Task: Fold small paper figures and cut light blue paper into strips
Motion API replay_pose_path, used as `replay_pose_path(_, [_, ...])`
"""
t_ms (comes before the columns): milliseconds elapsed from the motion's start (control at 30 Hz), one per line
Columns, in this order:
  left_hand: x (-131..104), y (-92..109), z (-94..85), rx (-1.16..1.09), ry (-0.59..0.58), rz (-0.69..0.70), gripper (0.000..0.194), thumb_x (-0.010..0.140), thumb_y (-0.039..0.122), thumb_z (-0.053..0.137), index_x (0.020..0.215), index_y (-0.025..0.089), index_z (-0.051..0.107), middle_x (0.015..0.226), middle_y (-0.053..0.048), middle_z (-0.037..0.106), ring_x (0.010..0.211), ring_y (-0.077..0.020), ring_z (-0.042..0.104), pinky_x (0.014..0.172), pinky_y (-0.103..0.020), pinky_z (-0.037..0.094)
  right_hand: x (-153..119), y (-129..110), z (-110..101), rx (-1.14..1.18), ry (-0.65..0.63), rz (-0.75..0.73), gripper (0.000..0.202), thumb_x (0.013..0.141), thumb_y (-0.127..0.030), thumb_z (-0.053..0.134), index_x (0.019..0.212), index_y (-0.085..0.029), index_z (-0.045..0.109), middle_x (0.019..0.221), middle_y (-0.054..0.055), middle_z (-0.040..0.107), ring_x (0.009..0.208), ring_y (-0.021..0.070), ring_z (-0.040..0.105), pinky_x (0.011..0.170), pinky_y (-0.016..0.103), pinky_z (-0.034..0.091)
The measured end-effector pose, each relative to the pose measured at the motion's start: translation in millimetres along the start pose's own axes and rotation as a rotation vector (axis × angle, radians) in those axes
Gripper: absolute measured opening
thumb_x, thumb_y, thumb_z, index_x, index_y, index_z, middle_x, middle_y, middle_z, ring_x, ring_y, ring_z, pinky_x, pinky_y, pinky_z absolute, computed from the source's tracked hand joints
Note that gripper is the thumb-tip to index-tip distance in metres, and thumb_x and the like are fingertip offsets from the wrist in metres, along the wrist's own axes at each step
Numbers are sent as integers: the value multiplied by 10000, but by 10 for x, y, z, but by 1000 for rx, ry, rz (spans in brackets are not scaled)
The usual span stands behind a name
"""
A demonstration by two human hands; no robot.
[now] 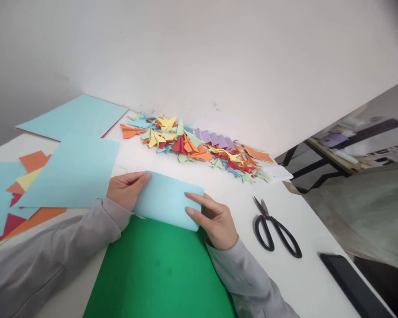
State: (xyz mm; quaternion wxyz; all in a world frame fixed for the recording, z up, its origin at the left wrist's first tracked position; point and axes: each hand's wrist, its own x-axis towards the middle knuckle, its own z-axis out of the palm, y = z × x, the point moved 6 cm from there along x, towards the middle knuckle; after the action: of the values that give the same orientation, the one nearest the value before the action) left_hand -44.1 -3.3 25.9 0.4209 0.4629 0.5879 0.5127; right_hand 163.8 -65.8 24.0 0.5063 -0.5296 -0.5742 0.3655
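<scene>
Light-blue paper [167, 201], a small oblong piece, lies over the far edge of a green sheet [162, 269], between both hands. We find the left hand's [126, 190] thumb and forefinger pinched together on its upper left corner. We record the right hand [217, 221] at the opposite edge, two fingertips set apart on the paper's face; whether other fingers grip from behind, we cannot tell. We note black-handled scissors [268, 221], blades parted, right of that hand, and folded coloured papers [185, 143] heaped beyond.
</scene>
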Motion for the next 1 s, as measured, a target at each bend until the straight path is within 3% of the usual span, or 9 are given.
replay_pose_path(133, [-12, -2, 15, -20, -19, -2, 185, 588, 328, 673, 709, 195, 715, 761, -17, 703, 793, -202, 616, 722, -302, 499, 7, 76, -86, -13, 139, 28, 213, 614, -245, 699, 826, -228, 715, 550, -18, 478, 498, 97, 368, 458, 250, 304])
replay_pose_path(367, [-4, -56, 39, 0, -48, -32, 292, 567, 394, 681, 724, 149, 712, 701, -39, 683, 691, -179, 595, 615, -270, 486, 3, 81, -148, 45, 231, 93, 235, 568, -240, 714, 801, -211, 714, 550, -15, 544, 493, 97, 377, 460, 254, 305])
replay_pose_path(433, [-17, -38, 91, -48, -152, -37, 434, 594, 409, 661, 931, 136, 677, 653, -34, 663, 616, -154, 580, 562, -258, 475, 6, 74, -164, 53, 244, 90, 233, 561, -235, 717, 792, -210, 714, 596, -3, 591, 506, 101, 408, 473, 259, 327])
replay_pose_path(533, [-56, 61, 187, -173, -367, 29, 701, 626, 370, 646, 1264, 178, 429, 745, -35, 665, 619, -138, 585, 552, -252, 474, 13, 78, -192, 78, 251, 101, 231, 555, -220, 721, 786, -212, 711, 683, 16, 648, 561, 122, 478, 519, 277, 375])
replay_pose_path(567, [-69, 103, 210, -179, -430, 77, 705, 619, 345, 654, 1268, 196, 423, 813, -47, 667, 663, -145, 593, 577, -259, 479, 13, 76, -205, 87, 259, 100, 227, 554, -218, 722, 780, -214, 711, 696, 19, 657, 578, 129, 495, 535, 283, 388])
replay_pose_path(633, [-87, 156, 241, -107, -514, 177, 510, 596, 308, 673, 1088, 197, 601, 867, -61, 664, 731, -162, 592, 625, -270, 481, 11, 72, -226, 88, 267, 96, 223, 557, -216, 723, 780, -217, 710, 716, 24, 667, 608, 141, 519, 559, 292, 402])
replay_pose_path(733, [-68, 119, 256, 11, -534, 188, 234, 567, 302, 686, 764, 179, 713, 731, -51, 663, 695, -174, 578, 622, -287, 475, 5, 50, -233, 57, 265, 75, 219, 576, -216, 717, 794, -221, 708, 757, 29, 671, 639, 150, 536, 571, 293, 409])
replay_pose_path(867, [-13, -26, 242, -3, -482, 15, 318, 527, 332, 707, 803, 174, 713, 636, -42, 643, 614, -175, 566, 539, -288, 471, -1, 14, -223, 40, 266, 33, 208, 589, -222, 710, 796, -225, 707, 776, 30, 668, 638, 147, 536, 555, 281, 404])
replay_pose_path(1000, [20, -58, 244, 81, -494, 92, 334, 562, 325, 673, 845, 149, 699, 751, -72, 661, 668, -187, 590, 586, -304, 496, 4, 73, -216, 14, 262, 57, 215, 601, -241, 699, 814, -219, 703, 784, 33, 666, 641, 148, 536, 546, 275, 402])
